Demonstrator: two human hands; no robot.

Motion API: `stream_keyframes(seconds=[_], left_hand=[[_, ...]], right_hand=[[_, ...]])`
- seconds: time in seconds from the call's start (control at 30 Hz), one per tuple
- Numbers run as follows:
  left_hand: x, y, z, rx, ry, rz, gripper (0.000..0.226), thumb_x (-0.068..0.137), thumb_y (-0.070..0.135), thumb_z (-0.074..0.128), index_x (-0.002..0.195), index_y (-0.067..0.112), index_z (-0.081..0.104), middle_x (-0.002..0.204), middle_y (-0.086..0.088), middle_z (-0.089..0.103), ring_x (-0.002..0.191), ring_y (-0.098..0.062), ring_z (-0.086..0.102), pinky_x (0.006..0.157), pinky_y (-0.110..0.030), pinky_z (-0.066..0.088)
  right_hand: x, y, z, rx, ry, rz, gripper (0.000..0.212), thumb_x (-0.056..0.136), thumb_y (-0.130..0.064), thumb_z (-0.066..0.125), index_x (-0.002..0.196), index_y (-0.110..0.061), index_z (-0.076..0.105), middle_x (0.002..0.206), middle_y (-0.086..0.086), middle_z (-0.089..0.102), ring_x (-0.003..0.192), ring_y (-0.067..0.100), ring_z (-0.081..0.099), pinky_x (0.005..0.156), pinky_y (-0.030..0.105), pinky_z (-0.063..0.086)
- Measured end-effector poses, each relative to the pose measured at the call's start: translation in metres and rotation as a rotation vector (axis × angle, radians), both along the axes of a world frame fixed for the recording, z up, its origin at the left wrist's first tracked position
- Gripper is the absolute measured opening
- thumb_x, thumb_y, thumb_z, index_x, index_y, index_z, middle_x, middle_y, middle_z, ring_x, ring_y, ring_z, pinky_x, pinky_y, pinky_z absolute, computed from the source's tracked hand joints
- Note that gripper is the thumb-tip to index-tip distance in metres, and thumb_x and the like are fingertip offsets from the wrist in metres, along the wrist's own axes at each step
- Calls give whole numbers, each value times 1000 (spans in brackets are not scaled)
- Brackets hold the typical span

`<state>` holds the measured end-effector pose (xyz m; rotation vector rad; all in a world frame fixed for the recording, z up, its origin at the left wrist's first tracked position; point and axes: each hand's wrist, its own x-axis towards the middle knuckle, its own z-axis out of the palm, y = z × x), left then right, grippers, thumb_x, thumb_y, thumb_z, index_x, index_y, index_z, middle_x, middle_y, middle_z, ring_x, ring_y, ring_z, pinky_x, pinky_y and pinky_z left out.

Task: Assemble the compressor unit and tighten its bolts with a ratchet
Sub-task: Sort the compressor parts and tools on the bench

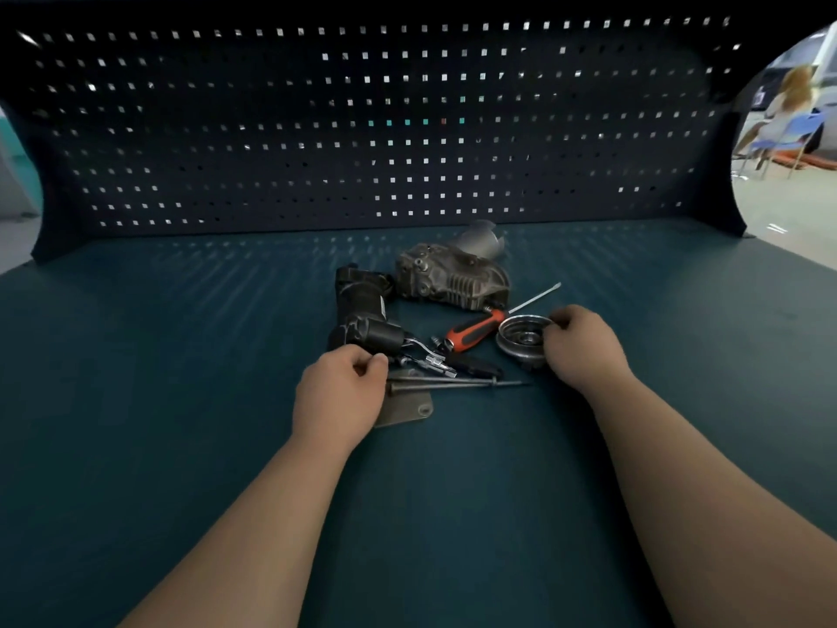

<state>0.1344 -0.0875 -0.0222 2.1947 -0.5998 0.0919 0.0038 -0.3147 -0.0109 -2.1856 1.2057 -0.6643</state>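
Compressor parts lie in the middle of the teal bench. A black motor body lies at the left, and a grey finned cylinder head sits behind it with a metal sleeve. My right hand grips the rim of a round metal end cap. My left hand is curled at the near end of the black body, fingertips pinched by the ratchet; what it holds is unclear. Two long bolts lie beside a flat bracket.
A red-and-black screwdriver lies between the head and the cap. A dark pegboard walls off the back of the bench. At the far right a person sits on a blue chair beyond the bench.
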Motion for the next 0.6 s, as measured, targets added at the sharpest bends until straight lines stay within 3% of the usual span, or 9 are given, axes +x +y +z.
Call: stream_keyframes(seconds=[0.07, 0.17, 0.27, 0.4, 0.53, 0.6], left_hand=[[-3, 1, 1, 22, -34, -32, 19, 87, 39, 63, 71, 28, 63, 64, 12, 61, 63, -4, 57, 55, -24, 41], [-10, 4, 2, -27, -196, -89, 8, 83, 33, 68, 80, 27, 65, 80, 14, 53, 83, -13, 53, 79, -34, 47], [-13, 8, 0, 114, -301, -58, 30, 84, 39, 65, 112, 30, 59, 109, 9, 43, 110, -17, 35, 97, -33, 34], [-11, 14, 0, 178, -252, 30, 56, 88, 37, 60, 139, 33, 36, 141, -1, 27, 125, -24, 24, 106, -40, 26], [-4, 9, 4, 10, -142, 18, 64, 92, 33, 57, 148, 24, 27, 149, -3, 25, 129, -26, 27, 106, -42, 30], [1, 0, 6, 17, -27, -12, 64, 94, 40, 53, 149, 26, 24, 151, -3, 24, 132, -28, 28, 108, -44, 30]], right_hand=[[-1, 8, 3, -29, 14, 29, 28, 90, -25, 48, 111, -17, 64, 120, 11, 62, 115, 34, 50, 96, 42, 44], [-1, 28, 7, -148, 12, 77, 39, 92, -30, 50, 127, -15, 56, 132, 10, 51, 124, 32, 41, 102, 40, 37], [-1, 57, 16, -308, -26, 342, 38, 90, -37, 55, 124, -21, 57, 127, 3, 55, 123, 25, 42, 103, 39, 37], [6, 90, 11, -447, 276, 663, 39, 88, -46, 56, 122, -25, 57, 129, 0, 52, 122, 22, 42, 105, 39, 35], [4, 87, 9, -488, 270, 604, 18, 93, -26, 49, 108, -24, 58, 124, -3, 51, 112, 21, 42, 94, 35, 39], [1, 79, 8, -502, 285, 540, 18, 94, -25, 47, 107, -24, 60, 122, -3, 51, 112, 21, 43, 90, 33, 38]])
